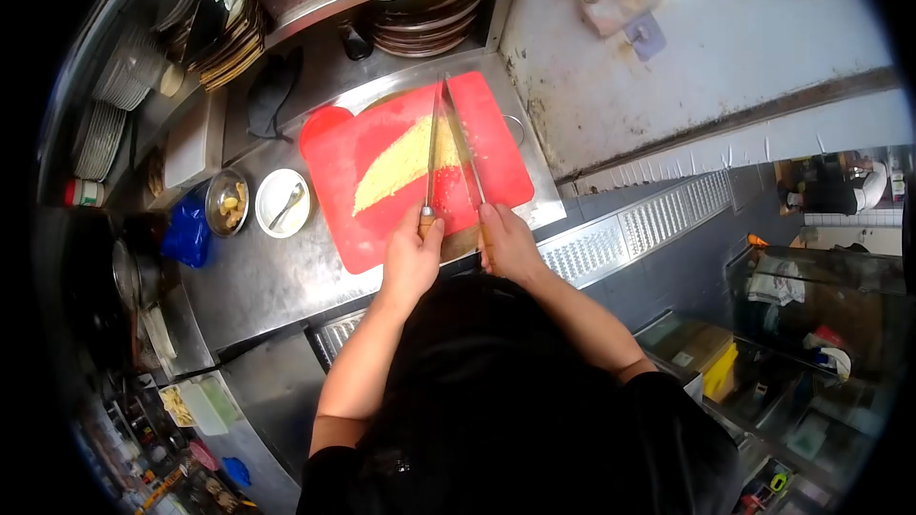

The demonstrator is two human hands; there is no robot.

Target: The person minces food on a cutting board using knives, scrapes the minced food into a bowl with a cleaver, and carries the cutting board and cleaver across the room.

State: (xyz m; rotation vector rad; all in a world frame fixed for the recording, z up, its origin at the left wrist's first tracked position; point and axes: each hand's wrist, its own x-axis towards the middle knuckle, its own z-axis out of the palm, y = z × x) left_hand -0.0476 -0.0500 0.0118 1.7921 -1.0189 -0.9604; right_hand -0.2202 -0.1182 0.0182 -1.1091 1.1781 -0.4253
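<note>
Red board (348, 148): a flat, smooth slab with rounded corners, laid on the steel counter (239, 296) directly before the body, presumably so that it can be reached by both arms alike.
Yellow crumbs (405, 164): a fine, grainy heap, spread in a slanting band across the middle of the board, with loose specks scattered to its right; what food it is cannot be told.
Left hand (410, 257): wrapped around the brown handle of the left knife (434, 153), whose long, narrow metal blade is pointed away from the body.
Right hand (513, 243): closed about the handle of the right knife (462, 141), which is held at a matching height, probably so that both blades are steered evenly.
Blades: slanted inward over the crumbs, tips brought together near the board's far edge; whether they touch cannot be told.
White bowl (260, 208): round and smooth, a spoon (284, 208) rested inside, set left of the board, likely for easy reach.
Steel bowl (213, 203): filled with lumpy yellowish pieces, perhaps kept there to be held apart from the crumbs.
Blue bag (188, 232): thin and crumpled, placed beside the steel bowl.
Brown plates (425, 35): round, glossy, stacked beyond the board, seemingly to save space.
</note>
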